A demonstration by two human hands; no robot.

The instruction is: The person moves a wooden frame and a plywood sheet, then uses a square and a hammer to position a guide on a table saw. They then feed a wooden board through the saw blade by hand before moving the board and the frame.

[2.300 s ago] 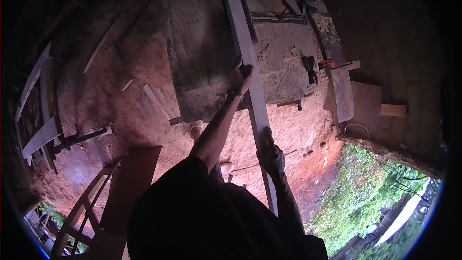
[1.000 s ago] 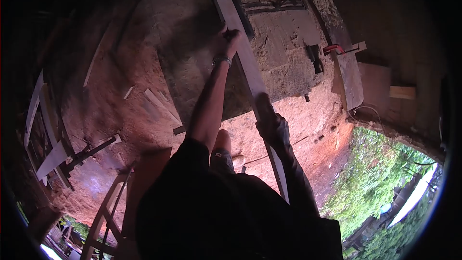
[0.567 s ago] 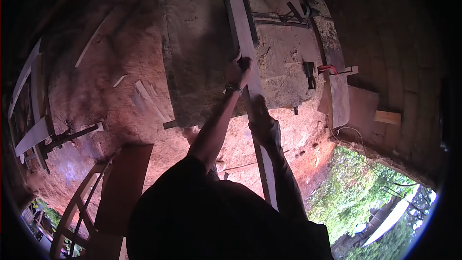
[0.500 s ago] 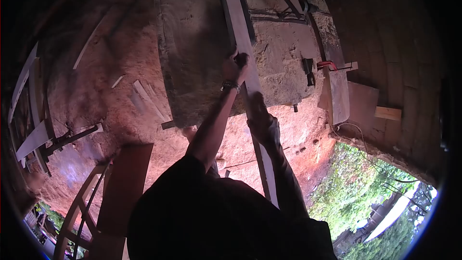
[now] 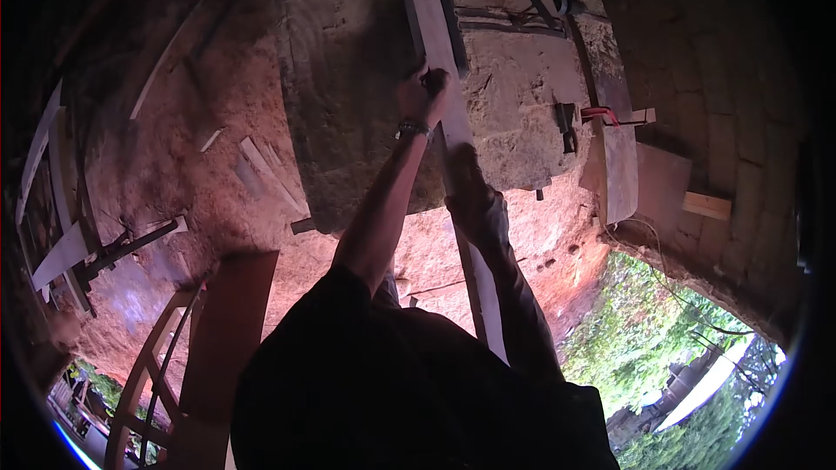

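Note:
A long pale board (image 5: 433, 22) runs from the top of the view, over the worn workbench (image 5: 348, 87), down to beside my body. My left hand (image 5: 423, 96), with a band on its wrist, is closed in a fist at the board's left edge; anything inside it is too dark to make out. Nearer my body, my right hand (image 5: 476, 209) is wrapped over the board close to the bench's near edge. Its fingers are in shadow and point away from me. A dark strip lies along the board's far part.
A red clamp (image 5: 599, 113) and a dark metal piece (image 5: 567, 127) are at the bench's right side. Wood strips (image 5: 270, 174) lie on the earthen floor at left. A curved wooden frame (image 5: 144, 374) and brown panel (image 5: 228, 331) stand lower left.
My left hand has moved a little farther away along the board, still closed. My right hand stays on the board, nearly in the same place. The view has shifted slightly.

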